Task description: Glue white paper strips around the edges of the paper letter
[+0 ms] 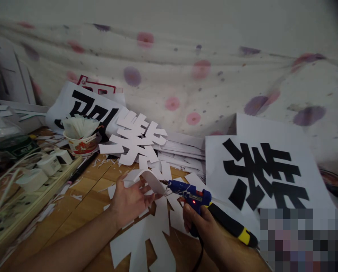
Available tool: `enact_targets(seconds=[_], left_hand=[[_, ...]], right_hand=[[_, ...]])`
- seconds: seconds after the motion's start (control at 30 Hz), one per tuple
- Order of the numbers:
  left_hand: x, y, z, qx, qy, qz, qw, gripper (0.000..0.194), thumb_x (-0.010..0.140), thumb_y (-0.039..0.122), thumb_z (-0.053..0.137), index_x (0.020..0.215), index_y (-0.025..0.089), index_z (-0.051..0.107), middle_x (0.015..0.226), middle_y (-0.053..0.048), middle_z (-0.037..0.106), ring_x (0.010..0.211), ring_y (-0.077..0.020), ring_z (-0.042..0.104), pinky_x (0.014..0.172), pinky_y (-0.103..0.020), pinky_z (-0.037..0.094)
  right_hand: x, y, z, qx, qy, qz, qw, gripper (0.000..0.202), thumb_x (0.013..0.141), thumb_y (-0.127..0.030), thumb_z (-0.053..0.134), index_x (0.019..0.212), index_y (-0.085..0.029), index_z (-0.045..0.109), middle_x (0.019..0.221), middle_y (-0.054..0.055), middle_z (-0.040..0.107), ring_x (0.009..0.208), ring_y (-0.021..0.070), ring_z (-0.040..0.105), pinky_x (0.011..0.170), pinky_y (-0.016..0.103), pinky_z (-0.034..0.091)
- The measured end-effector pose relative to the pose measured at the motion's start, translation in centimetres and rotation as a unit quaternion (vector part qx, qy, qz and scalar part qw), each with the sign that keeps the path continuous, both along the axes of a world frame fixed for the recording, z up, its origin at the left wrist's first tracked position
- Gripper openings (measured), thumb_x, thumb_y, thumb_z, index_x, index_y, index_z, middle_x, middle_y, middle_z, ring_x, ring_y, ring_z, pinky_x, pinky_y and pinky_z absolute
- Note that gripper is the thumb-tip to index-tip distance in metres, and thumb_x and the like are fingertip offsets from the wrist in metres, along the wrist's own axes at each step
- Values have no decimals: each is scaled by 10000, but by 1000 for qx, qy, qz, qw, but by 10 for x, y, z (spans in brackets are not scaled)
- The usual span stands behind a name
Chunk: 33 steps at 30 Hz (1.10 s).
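Observation:
In my right hand (198,219) is a blue hot glue gun (190,190), its small red light lit and thin glue strings about its nozzle. The nozzle points left, at the edge of a curled white strip (153,182). My left hand (133,202), palm partly up and fingers bent, supports that strip; some fingertips are hidden behind it. Under both hands lie large white cut-out shapes (150,238). A black and yellow utility knife (231,224) rests beside my right hand, partly covered by it.
A paper bowl of glue sticks (82,143) stands at the left, near a power strip (55,181) with plugs and cables. A white cut-out character (135,139) leans at the back. Printed sheets (214,162) stand right and back left. Scraps litter the wooden table (61,223).

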<state>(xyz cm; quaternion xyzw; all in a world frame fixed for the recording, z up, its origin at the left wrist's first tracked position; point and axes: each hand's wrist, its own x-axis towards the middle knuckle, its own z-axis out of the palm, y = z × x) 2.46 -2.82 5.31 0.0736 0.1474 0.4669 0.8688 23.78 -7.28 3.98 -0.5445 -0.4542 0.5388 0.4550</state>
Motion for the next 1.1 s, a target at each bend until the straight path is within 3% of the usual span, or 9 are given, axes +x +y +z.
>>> enact_targets(seconds=[0.13, 0.4, 0.6, 0.8, 1.1], left_hand=[[0, 1, 0, 10, -10, 2, 1000, 467, 684, 478, 579, 989, 128, 533, 981, -142, 579, 929, -301, 584, 687, -306, 476], [-3, 3, 5, -1, -5, 12, 1000, 507, 671, 473, 575, 1027, 119, 505, 1046, -165, 540, 984, -333, 552, 668, -311, 486], [-3, 2, 10, -21, 2, 33, 999, 481, 690, 464, 549, 1013, 111, 502, 1001, -172, 549, 976, -346, 553, 650, -327, 495], [-1, 3, 11, -26, 6, 43, 999, 496, 683, 491, 547, 995, 107, 507, 979, -167, 552, 882, -318, 578, 646, -349, 500], [-3, 4, 5, -13, -3, 31, 999, 513, 666, 490, 565, 998, 102, 509, 1001, -178, 549, 986, -384, 543, 654, -355, 493]], right_hand=[[1, 0, 0, -4, -3, 4, 1000, 457, 641, -623, 622, 643, -190, 474, 468, -47, 462, 449, 98, 420, 470, 248, 306], [-1, -1, 4, -15, -10, -14, 1000, 497, 575, -650, 647, 638, -188, 475, 474, -51, 451, 442, 94, 416, 451, 237, 316], [1, 1, -7, -3, -3, -7, 1000, 450, 644, -611, 629, 670, -181, 497, 482, -51, 453, 447, 92, 415, 451, 233, 331], [1, -2, 2, -1, -10, 25, 1000, 467, 678, -610, 599, 736, -148, 588, 508, -31, 490, 453, 84, 429, 445, 218, 319], [-3, 0, 3, -26, 15, -20, 999, 485, 579, -613, 675, 729, -169, 546, 560, -36, 504, 460, 91, 441, 445, 229, 350]])
